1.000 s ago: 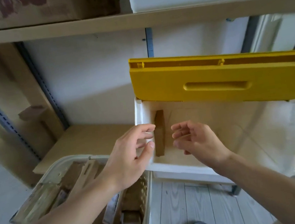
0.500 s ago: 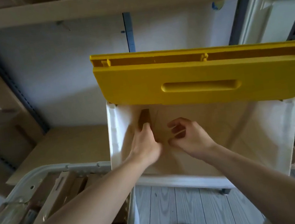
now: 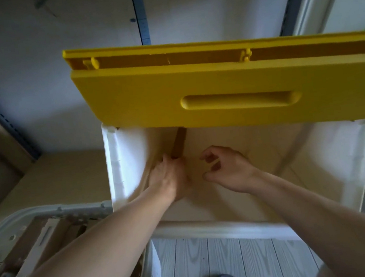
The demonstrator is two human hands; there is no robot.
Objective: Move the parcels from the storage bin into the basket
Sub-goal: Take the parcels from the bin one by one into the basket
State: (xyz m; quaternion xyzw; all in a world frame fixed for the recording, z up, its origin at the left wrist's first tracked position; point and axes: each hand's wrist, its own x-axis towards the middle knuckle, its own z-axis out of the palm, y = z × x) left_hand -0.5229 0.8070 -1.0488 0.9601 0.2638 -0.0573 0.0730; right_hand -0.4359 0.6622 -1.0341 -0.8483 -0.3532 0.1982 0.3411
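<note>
Parcels (image 3: 50, 239) fill basket (image 3: 6, 224); storage bin (image 3: 349, 162) holds one parcel (image 3: 179, 144).

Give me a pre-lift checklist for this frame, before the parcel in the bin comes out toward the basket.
1. Yellow lid up, opening free: ok.
2. Left hand on the brown parcel: touching its near end; closed grip cannot tell.
3. Right hand empty and clear of the parcel: ok, fingers curled, holding nothing.
4. Other parcels left in the storage bin: cannot tell, lid hides the back.
5. Basket within reach, left of the bin: ok.
6. Room in the basket: cannot tell, already holds cardboard pieces.
</note>
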